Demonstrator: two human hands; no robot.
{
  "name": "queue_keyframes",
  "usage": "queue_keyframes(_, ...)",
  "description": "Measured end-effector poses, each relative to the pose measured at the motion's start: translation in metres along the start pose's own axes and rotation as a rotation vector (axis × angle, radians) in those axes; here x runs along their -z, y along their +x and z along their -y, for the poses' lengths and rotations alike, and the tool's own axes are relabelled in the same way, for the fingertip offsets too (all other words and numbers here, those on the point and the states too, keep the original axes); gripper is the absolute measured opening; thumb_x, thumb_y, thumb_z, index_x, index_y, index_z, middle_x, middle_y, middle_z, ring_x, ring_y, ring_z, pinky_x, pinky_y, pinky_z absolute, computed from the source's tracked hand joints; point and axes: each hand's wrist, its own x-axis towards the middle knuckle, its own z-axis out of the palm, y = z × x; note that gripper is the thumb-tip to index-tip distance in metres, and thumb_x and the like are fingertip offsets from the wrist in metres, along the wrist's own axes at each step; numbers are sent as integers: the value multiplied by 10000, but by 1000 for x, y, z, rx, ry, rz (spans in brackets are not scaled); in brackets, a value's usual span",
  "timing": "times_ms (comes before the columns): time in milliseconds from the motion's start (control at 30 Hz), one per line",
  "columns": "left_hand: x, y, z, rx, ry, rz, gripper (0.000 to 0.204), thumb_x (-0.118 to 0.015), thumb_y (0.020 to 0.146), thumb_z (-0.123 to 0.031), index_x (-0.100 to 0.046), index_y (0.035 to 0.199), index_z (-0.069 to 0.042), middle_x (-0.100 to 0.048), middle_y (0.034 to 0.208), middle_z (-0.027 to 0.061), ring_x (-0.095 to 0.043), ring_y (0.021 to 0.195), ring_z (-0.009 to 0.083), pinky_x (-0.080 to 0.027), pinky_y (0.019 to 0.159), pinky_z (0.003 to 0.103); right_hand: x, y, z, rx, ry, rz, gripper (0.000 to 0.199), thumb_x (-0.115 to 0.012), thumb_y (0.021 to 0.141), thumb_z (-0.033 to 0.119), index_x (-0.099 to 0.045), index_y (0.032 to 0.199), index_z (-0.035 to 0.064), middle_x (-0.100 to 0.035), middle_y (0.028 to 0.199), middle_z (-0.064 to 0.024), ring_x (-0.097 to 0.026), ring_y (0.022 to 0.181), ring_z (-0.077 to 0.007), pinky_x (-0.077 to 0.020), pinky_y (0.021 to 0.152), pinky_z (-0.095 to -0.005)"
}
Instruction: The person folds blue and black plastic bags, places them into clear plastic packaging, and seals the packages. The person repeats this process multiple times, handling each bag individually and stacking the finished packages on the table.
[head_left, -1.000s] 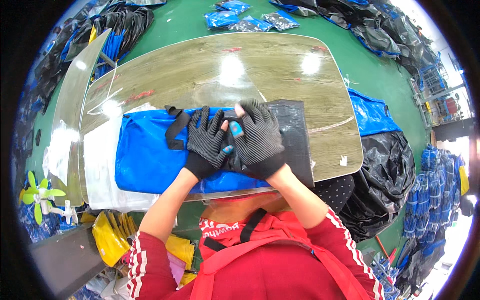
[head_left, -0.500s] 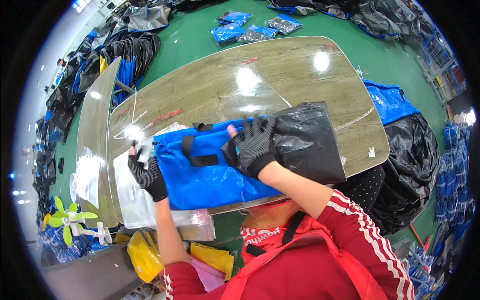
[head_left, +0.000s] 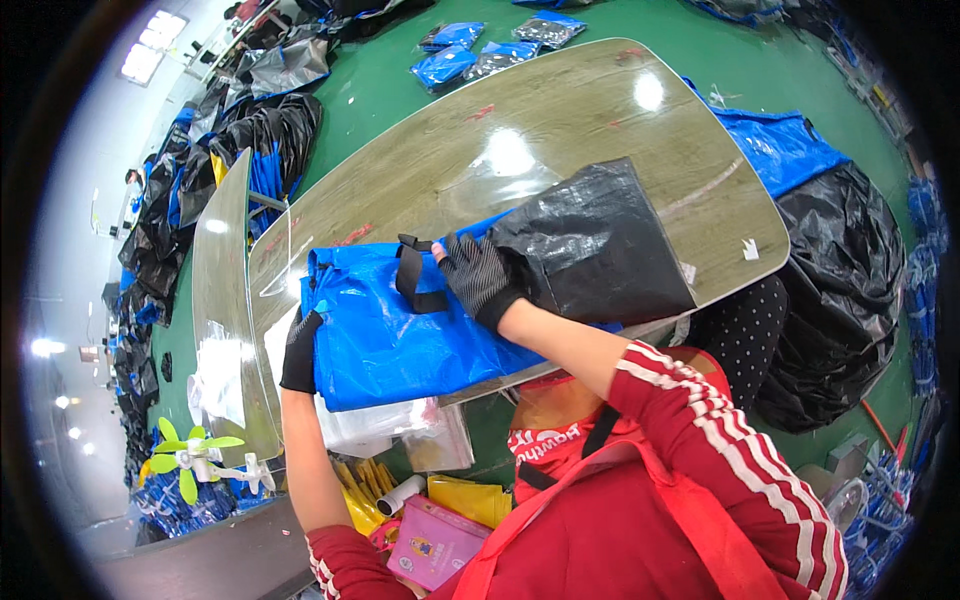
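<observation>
head view: gloved hands (head_left: pixel 390 310) grip blue bag (head_left: pixel 390 330) on glossy table (head_left: pixel 560 130), green floor (head_left: pixel 400 80).

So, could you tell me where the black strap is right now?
In the head view, the black strap lies on the blue bag, left of centre, just left of the right hand.

Glossy wood table (head_left: pixel 560 130) — blue bag (head_left: pixel 385 335) & black bag (head_left: pixel 600 250) on it.

Head view: worn on the person's head, fisheye, facing steeply down.
Nearness: close above the bench (head_left: pixel 560 130).
Edges: straight lines bend toward the rim.
</observation>
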Motion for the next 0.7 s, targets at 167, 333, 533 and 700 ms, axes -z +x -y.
queue_keyframes(167,-122,-39,-97,-17,-155,75,561,-602,876,-292,-497,1345,-1,-628,1190,171,-625,1041,274,-464,981,379,44,-78,-10,-149,679,-53,386,-416,953,174,-528,1320,126,-423,1437,-201,-384,1330,-374,-256,1135,-468)
queue_keyframes(333,-389,-23,-92,-528,82,184,348,-663,806,-207,-542,1060,-2,-587,796,119,-576,706,222,-496,658,365,42,-129,-30,-163,978,110,409,-456,933,221,-530,1323,122,-444,1412,-205,-425,1294,-355,-286,1114,-453)
queue_keyframes(533,-475,24,-18,-933,641,223,404,-657,839,-305,-641,1092,9,-652,1039,232,-615,938,406,-497,843,461,115,-138,-51,-114,997,257,461,-507,899,274,-530,1322,93,-505,1346,-208,-500,1221,-349,-347,1072,-459)
queue_keyframes(700,-458,26,-28,-1261,1139,2,503,-626,819,-427,-642,1134,-34,-461,1397,216,-351,1330,414,-185,1113,609,199,-129,-91,249,649,864,516,-550,870,318,-530,1321,69,-557,1291,-210,-563,1160,-344,-397,1037,-463)
